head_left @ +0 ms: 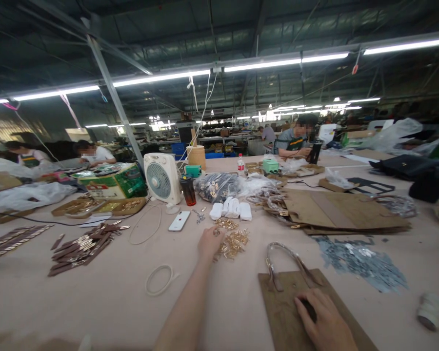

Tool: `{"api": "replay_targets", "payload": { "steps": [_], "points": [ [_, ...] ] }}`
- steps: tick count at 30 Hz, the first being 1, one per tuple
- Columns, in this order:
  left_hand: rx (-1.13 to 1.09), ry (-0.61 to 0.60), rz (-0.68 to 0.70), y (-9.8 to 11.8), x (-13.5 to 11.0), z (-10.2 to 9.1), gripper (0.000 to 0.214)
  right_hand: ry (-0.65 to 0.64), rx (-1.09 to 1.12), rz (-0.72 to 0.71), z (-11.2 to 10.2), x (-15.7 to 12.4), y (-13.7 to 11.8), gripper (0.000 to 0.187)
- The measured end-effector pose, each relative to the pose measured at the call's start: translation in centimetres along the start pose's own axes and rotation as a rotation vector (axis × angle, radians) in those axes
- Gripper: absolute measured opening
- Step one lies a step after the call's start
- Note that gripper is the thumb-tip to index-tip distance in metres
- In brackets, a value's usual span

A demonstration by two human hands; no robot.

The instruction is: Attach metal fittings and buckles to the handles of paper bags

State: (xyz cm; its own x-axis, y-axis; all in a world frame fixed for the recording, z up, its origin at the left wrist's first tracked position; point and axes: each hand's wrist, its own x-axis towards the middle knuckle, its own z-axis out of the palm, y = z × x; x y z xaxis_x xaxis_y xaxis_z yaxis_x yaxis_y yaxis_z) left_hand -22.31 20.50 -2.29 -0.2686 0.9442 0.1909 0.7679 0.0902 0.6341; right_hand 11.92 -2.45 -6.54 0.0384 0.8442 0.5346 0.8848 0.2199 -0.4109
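The left hand [210, 243] curls at the edge of the gold hardware pile [236, 243] and the right hand [325, 317] rests arched on the brown bag [280, 312] flat on the table [117, 312], apparently to steady it, though whether either is clamped on anything cannot be made out.

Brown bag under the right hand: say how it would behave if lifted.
The brown bag looks fairly stiff, lying flat with straight edges. The arched handle likely holds its curve, and its glossy surface may be slippery.
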Motion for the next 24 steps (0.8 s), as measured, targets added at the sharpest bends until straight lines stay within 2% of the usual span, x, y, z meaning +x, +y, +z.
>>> {"api": "replay_targets", "payload": {
  "steps": [3, 6, 10, 14, 16, 17, 18, 20, 24],
  "points": [
    [0.024, -0.022, -0.002, 0.3, 0.2, 0.1, 0.036, -0.006, 0.013, 0.007, 0.0, 0.0, 0.0, 0.035],
    [0.001, 0.024, 0.025, 0.5, -0.4, 0.2, 0.029, -0.025, 0.034, 0.018, 0.1, 0.0, -0.1, 0.032],
    [-0.093, 0.154, 0.112, 0.4, -1.7, -0.3, 0.035, -0.039, 0.049, 0.052, -0.4, 0.2, -0.6, 0.025],
    [-0.195, 0.300, 0.167, 0.5, -3.2, -1.0, 0.044, -0.052, 0.069, 0.092, -2.0, 0.6, -2.2, 0.019],
    [-0.287, 0.432, 0.285, 1.0, -4.1, -0.9, 0.043, -0.044, 0.080, 0.113, -2.7, 1.0, -3.0, 0.016],
    [-0.325, 0.446, 0.342, 1.5, -4.7, -0.6, 0.043, -0.049, 0.087, 0.127, -2.9, 1.2, -3.2, 0.014],
    [-0.363, 0.429, 0.388, 2.1, -5.4, -0.4, 0.042, -0.051, 0.099, 0.146, -3.1, 1.4, -3.3, 0.013],
    [-0.445, 0.312, 0.448, 4.0, -7.8, 0.4, 0.040, -0.051, 0.139, 0.176, -3.3, 1.7, -3.3, 0.012],
    [-0.707, -0.088, 0.474, 8.7, -14.5, 2.6, 0.036, -0.032, 0.273, 0.250, -3.3, 1.6, -2.7, 0.015]
  ]
}}
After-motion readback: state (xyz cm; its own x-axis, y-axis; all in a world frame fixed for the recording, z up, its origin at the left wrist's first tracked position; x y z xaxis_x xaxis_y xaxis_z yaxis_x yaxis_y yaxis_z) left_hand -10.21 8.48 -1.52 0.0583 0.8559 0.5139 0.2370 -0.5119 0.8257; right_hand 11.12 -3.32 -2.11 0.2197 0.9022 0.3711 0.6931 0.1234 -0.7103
